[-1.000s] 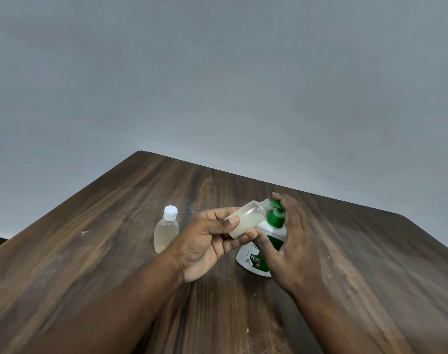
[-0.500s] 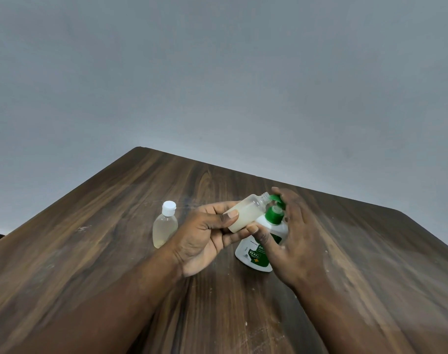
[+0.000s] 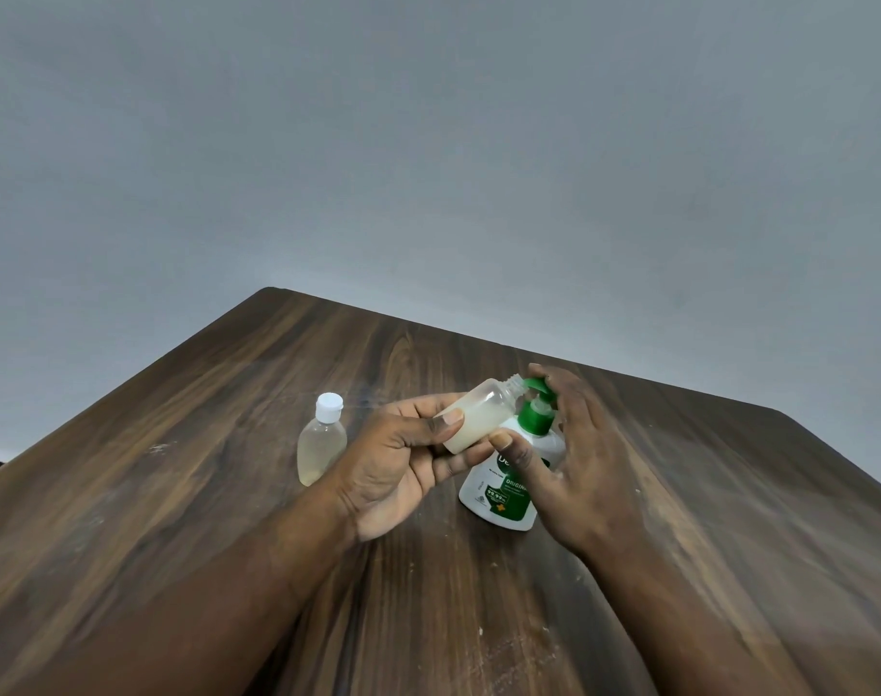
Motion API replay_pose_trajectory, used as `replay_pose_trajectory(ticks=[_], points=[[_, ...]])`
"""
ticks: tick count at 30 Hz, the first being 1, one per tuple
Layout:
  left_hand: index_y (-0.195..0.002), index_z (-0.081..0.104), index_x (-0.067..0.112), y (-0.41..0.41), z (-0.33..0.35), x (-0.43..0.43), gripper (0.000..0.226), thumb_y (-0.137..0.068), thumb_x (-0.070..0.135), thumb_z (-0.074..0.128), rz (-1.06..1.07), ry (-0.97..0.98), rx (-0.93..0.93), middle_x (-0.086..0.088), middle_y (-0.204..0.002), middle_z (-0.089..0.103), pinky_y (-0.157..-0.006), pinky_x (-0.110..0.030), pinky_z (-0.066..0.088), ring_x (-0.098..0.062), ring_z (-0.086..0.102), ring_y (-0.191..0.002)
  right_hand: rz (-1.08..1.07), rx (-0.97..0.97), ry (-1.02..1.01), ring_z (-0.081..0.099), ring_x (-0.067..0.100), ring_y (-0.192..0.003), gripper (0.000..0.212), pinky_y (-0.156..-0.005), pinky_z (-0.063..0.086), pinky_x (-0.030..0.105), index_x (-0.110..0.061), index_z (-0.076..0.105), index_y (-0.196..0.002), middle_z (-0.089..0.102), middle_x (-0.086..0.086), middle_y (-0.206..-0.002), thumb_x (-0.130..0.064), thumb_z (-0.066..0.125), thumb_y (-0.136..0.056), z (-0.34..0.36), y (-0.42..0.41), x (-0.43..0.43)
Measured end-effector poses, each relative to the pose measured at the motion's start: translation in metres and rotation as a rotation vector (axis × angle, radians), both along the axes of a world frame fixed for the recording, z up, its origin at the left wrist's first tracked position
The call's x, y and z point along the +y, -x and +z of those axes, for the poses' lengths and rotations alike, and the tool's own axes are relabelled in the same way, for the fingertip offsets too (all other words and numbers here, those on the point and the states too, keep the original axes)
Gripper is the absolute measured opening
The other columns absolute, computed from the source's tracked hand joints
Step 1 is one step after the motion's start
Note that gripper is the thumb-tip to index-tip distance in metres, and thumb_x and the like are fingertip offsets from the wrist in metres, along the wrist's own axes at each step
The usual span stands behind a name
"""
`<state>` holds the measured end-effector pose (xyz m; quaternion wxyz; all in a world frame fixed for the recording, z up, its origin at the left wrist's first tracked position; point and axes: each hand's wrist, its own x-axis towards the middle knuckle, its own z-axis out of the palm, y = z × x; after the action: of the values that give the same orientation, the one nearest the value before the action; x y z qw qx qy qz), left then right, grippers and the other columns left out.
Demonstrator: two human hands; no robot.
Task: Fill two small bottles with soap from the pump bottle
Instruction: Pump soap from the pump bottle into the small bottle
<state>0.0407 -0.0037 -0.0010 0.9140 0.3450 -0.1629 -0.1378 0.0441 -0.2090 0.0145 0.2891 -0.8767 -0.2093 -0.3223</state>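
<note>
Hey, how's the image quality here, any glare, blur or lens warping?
Head view: soft, even light, no glare; small bottle in the left hand and pump bottle label are sharp; wide-angle lens splays the table edges.

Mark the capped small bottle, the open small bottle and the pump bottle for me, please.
capped small bottle (image 3: 322, 452): head view, on the middle of its clear body.
open small bottle (image 3: 486, 404): head view, on its clear body near the neck.
pump bottle (image 3: 533, 419): head view, on its green collar.
</note>
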Motion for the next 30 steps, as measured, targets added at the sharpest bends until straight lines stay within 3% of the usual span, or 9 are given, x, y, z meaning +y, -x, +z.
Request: replay_pose_trajectory(ticks=[8,17,22,26,30], points=[[-0.125,0.066,-0.009,0.0,0.0,0.0,0.035,-0.093,0.004,0.056,0.004,0.003,0.001,-0.033,-0.124,0.067,-0.086,-0.032,0.062,-0.028,0.075,-0.096,-0.012,-0.045,-0.061,0.053,-0.003,-0.122,0.08,-0.096,0.036,0.004,-0.024,0.054,-0.144,0.057,-0.014,-0.138,-0.08,0.055,-0.087,-0.007,0.002,0.008],[-0.124,0.066,-0.009,0.0,-0.001,-0.001,0.036,-0.092,0.004,0.057,0.005,-0.02,0.007,-0.033,-0.124,0.068,-0.084,-0.031,0.063,-0.029,0.075,-0.097,0.012,-0.038,-0.049,0.049,-0.008,-0.123,0.086,-0.097,0.034,0.002,-0.024,0.052,-0.146,0.052,-0.019,-0.139,-0.087,0.049,-0.087,-0.01,0.003,0.008],[-0.129,0.063,-0.01,-0.001,-0.001,0.001,0.037,-0.095,0.004,0.055,0.013,-0.014,-0.016,-0.034,-0.127,0.066,-0.092,-0.034,0.061,-0.031,0.074,-0.103,-0.005,-0.01,-0.013,0.056,-0.001,-0.12,0.083,-0.093,0.047,0.019,-0.03,0.05,-0.148,0.055,-0.017,-0.14,-0.086,0.049,-0.086,-0.003,-0.001,0.002],[-0.13,0.061,-0.01,-0.001,-0.002,0.0,0.038,-0.095,0.004,0.056,0.013,-0.019,-0.022,-0.034,-0.128,0.065,-0.093,-0.034,0.06,-0.032,0.073,-0.106,-0.004,-0.011,0.013,0.052,-0.005,-0.12,0.083,-0.094,0.041,0.013,-0.03,0.048,-0.15,0.054,-0.019,-0.142,-0.084,0.05,-0.087,-0.002,0.0,-0.001],[-0.128,0.063,-0.01,-0.001,-0.001,0.0,0.037,-0.095,0.005,0.057,0.013,-0.017,-0.019,-0.035,-0.124,0.066,-0.09,-0.033,0.061,-0.032,0.074,-0.101,-0.006,-0.023,-0.011,0.055,0.001,-0.122,0.083,-0.095,0.043,0.014,-0.027,0.049,-0.149,0.055,-0.014,-0.143,-0.082,0.053,-0.087,-0.005,0.0,0.001]])
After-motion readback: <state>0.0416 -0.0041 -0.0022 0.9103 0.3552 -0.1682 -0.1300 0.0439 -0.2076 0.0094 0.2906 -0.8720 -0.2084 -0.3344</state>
